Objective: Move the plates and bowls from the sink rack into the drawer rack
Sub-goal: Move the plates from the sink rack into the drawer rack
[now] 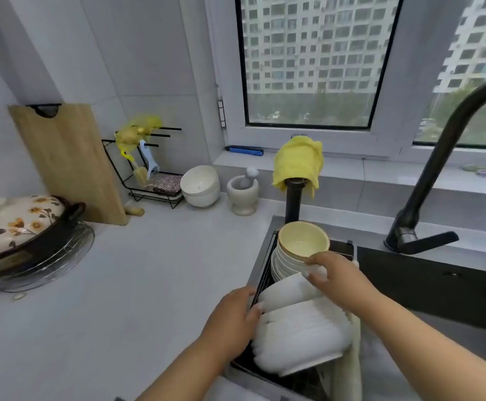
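Note:
A black wire sink rack (262, 273) sits at the left end of the dark sink. It holds a row of white bowls (299, 340) lying on their sides, and at the far end a yellow bowl (302, 238) nested on stacked white bowls. My right hand (331, 270) grips the rim of a white bowl just below the yellow one, fingers curled over it. My left hand (236, 316) rests against the left side of the nearest white bowls, its fingertips touching them at the rack's edge. The drawer rack is out of view.
A black faucet (438, 175) arches over the sink on the right. A yellow cloth (298, 166) drapes a black post behind the rack. On the counter stand a mortar and pestle (241, 192), a white bowl (200, 183), a floral casserole (19, 224) and a leaning cutting board (68, 160).

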The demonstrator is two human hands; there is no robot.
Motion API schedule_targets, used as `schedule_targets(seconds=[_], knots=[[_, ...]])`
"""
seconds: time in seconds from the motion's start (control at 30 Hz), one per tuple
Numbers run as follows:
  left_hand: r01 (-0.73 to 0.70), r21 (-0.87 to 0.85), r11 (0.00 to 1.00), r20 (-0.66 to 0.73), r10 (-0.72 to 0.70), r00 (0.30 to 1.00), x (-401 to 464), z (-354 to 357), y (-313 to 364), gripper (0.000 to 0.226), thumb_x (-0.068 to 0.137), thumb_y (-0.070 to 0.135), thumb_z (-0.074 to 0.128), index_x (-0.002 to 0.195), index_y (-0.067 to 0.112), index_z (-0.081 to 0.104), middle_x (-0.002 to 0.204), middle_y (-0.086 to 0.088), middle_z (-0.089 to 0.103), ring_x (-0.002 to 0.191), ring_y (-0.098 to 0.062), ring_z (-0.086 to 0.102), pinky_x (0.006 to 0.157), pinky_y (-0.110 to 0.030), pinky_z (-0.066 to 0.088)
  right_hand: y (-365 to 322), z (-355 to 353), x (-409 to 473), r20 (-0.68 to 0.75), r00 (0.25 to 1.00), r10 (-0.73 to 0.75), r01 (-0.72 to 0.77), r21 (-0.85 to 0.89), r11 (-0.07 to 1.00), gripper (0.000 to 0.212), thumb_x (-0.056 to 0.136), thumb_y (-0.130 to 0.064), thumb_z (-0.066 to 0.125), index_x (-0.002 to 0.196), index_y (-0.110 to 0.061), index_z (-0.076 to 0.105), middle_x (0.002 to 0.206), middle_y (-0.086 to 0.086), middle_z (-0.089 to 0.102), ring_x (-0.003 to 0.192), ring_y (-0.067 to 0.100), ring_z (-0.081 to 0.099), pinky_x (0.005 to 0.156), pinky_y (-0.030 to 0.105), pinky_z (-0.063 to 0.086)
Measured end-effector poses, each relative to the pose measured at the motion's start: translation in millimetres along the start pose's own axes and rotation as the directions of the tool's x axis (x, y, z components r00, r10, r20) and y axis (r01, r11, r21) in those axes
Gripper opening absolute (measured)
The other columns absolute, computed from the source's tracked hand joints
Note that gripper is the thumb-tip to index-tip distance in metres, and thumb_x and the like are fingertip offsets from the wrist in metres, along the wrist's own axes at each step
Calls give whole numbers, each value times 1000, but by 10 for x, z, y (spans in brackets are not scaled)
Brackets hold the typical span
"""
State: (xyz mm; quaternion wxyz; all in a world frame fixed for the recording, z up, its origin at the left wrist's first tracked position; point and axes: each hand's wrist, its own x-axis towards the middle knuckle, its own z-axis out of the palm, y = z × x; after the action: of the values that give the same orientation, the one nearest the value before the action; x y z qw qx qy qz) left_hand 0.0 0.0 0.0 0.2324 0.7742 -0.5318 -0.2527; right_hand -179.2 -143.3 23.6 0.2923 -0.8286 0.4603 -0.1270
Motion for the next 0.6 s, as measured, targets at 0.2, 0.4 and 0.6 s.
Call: schedule_targets(seconds=[0.2, 0.4, 0.6], knots=[[14, -97, 995, 26, -12, 1000, 452, 188, 223, 24, 99, 34, 42, 110, 21, 58, 107, 6, 60, 96, -13, 54, 85, -29, 43, 106, 69, 221, 122, 992, 31, -26, -42, 999, 29, 92, -36, 56, 116, -23, 62, 114, -5, 64, 99, 12, 57, 87, 26, 47], [129, -196, 972, 152, -100, 983, 798, 374, 288, 40, 98, 40, 44, 64, 19, 43, 65, 5, 44, 61, -11, 41, 57, -27, 31, 184, 102, 384, 236, 970, 48, -12, -152, 988, 26, 95, -40, 48, 87, -21, 64, 82, -2, 62, 79, 15, 55, 74, 29, 43], [161, -355, 921, 250, -73, 966, 842, 398, 221, 40, 93, 34, 58, 60, 18, 42, 53, 7, 36, 42, -5, 29, 44, -20, 26, 316, 124, 528, 407, 908, 104, -88, -58, 994, 36, 88, -39, 59, 60, -19, 44, 62, 1, 40, 59, 14, 37, 58, 29, 31]])
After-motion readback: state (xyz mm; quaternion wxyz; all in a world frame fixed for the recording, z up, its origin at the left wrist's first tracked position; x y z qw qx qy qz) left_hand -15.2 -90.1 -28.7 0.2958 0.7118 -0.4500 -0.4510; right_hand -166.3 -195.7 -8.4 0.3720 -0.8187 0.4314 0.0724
